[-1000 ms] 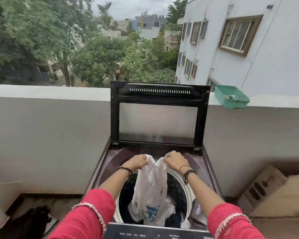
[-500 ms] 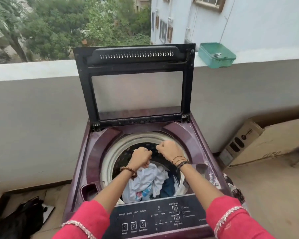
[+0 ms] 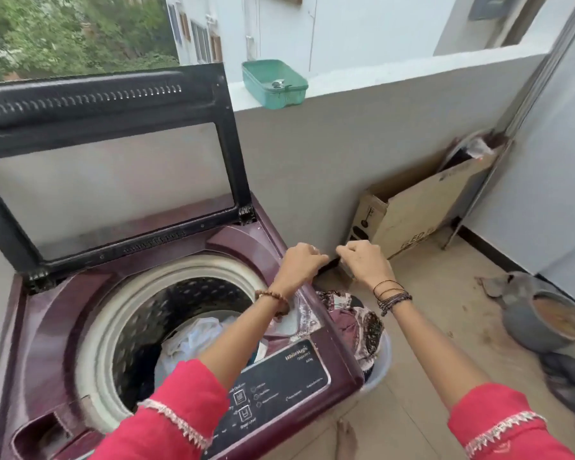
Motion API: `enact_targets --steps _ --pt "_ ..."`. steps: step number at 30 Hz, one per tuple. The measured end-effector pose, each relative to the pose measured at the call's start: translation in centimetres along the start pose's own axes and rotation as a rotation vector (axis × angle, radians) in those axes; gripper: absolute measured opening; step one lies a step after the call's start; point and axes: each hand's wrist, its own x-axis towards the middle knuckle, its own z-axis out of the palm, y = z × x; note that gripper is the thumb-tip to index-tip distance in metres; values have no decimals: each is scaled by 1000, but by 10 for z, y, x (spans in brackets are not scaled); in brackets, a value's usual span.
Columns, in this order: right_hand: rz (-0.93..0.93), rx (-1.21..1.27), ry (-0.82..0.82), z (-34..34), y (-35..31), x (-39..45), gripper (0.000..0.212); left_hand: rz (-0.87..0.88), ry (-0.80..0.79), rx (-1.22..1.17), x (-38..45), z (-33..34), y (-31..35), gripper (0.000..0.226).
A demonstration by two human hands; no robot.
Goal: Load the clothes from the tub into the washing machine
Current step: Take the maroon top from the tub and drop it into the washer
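Both hands, left hand [image 3: 298,262] and right hand [image 3: 362,258], curled and gripping nothing, hover above the clothes tub [image 3: 377,365] at 3 o'clock of the washing machine [image 3: 57,327]

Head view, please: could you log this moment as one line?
left hand: empty | right hand: empty | maroon top-load washing machine: lid open | pale plastic tub: clothes remain

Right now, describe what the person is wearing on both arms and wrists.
Both arms wear short pinkish-red sleeves, each hemmed with a band of pale zigzag trim, leaving the forearms bare. The left hand has a bracelet of round brown beads at its wrist. The right hand has several thin dark thread bands stacked at its wrist.
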Motion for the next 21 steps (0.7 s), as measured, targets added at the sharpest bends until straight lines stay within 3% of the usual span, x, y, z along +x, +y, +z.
enact_targets --steps 9,21 --pt "186 -24 -138 -9 135 66 30 -168 -298 305 90 140 12 21" --pt "107 -159 -394 86 275 184 32 -569 -131 517 197 245 -106 38"
